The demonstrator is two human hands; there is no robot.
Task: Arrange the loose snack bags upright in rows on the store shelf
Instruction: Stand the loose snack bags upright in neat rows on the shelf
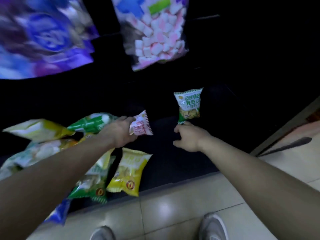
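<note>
Marshmallow bag (155,37) overhead, grey shoes (215,226) on pale floor tiles (173,205)

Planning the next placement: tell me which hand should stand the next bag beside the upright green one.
Probably left. The left hand holds a red-and-white snack bag close to the green snack bag, while the right hand is busy pinching that bag's bottom edge.

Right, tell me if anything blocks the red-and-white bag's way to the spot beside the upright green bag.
Nothing visible does. Only bare dark shelf lies between the small red-and-white snack bag in the left hand and the upright green-and-white snack bag the right hand pinches. The yellow foil bag lies nearer, off that line.
</note>
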